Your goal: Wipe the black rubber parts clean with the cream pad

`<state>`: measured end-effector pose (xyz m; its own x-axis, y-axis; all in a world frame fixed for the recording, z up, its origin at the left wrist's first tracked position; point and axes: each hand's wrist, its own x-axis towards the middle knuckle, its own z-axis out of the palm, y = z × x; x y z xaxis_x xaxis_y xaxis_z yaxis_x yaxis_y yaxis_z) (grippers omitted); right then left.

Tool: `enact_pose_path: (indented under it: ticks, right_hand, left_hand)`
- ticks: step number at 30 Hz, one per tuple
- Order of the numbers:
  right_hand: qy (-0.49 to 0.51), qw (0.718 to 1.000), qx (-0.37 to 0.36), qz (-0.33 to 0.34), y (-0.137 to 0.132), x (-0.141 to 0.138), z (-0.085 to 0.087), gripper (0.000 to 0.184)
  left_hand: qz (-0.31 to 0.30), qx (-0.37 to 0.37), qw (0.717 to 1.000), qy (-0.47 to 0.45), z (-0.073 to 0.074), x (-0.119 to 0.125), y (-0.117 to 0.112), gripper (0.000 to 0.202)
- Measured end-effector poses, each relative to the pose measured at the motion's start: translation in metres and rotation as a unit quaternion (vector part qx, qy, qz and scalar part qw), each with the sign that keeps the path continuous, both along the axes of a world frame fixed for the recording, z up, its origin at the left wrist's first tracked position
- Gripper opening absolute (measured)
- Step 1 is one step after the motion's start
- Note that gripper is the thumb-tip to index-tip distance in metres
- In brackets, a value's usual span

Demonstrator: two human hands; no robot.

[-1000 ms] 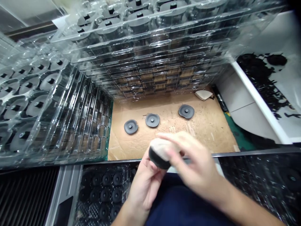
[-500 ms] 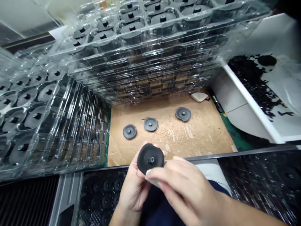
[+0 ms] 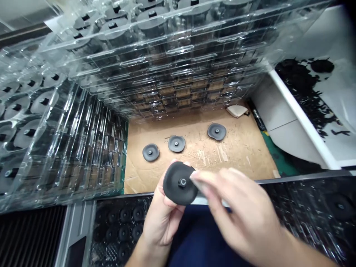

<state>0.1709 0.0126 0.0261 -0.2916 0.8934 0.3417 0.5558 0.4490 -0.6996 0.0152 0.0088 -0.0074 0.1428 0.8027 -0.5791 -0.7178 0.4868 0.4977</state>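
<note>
My left hand grips a black dished disc with a small metal stud in its middle, the dished face turned up. The fingers wrap its left and far edges from below. At the disc's right rim, my right hand pinches a small pale pad, mostly hidden by the fingers; its material is hard to tell. Three similar discs lie on the cardboard sheet: a left one, a middle one and a right one.
Tall stacks of clear plastic trays stand at the back and on the left, holding more discs. A white bin with black scraps stands at the right. A folded whitish pad and a black marker-like tool lie beside it.
My right hand has moved from the disc's near edge round to its right rim with the pale pad. The disc in my left hand has shifted slightly.
</note>
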Motion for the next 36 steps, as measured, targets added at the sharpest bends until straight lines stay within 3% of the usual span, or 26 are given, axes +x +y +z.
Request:
enact_pose_path:
  ticks: [4, 8, 12, 16, 18, 20, 25, 30, 33, 36]
  right_hand:
    - [0.034, 0.997, -0.006, 0.074, 0.006, -0.009, 0.004, 0.023]
    - [0.002, 1.000, -0.008, 0.020, 0.009, -0.010, 0.002, 0.022]
    - [0.039, 0.996, -0.026, 0.079, 0.010, -0.009, 0.002, 0.023]
    - [0.017, 0.998, -0.051, 0.032, 0.011, -0.011, 0.005, 0.021]
    - [0.023, 0.997, -0.041, 0.068, 0.013, -0.013, 0.004, 0.023]
    - [0.045, 0.992, -0.061, 0.096, 0.018, -0.012, -0.004, 0.024]
    - [0.008, 0.990, -0.128, -0.064, 0.034, 0.004, -0.053, 0.024]
    - [-0.011, 0.986, -0.166, -0.006, 0.006, 0.003, -0.091, 0.021]
    - [-0.015, 0.983, -0.180, 0.026, -0.011, -0.003, -0.103, 0.020]
    - [-0.005, 0.981, -0.193, 0.009, -0.010, 0.000, -0.106, 0.021]
  left_hand:
    - [0.006, -0.007, 1.000, 0.022, 0.003, 0.001, 0.000, 0.068]
    - [0.019, 0.006, 0.999, 0.029, 0.001, -0.002, -0.003, 0.070]
    - [0.014, 0.008, 0.999, 0.029, 0.000, -0.001, -0.001, 0.069]
    - [0.033, 0.004, 0.998, 0.044, -0.001, -0.001, 0.001, 0.074]
    - [0.026, -0.006, 0.999, 0.036, -0.003, -0.002, 0.001, 0.078]
    - [0.036, -0.008, 0.999, 0.019, -0.006, -0.003, 0.000, 0.078]
    - [0.101, -0.040, 0.994, -0.012, -0.012, -0.005, 0.003, 0.074]
    - [0.108, -0.069, 0.992, -0.013, -0.012, -0.003, 0.006, 0.058]
    - [0.099, -0.069, 0.993, -0.013, -0.013, -0.002, 0.006, 0.059]
    - [0.087, -0.052, 0.995, -0.017, -0.012, -0.004, 0.003, 0.061]
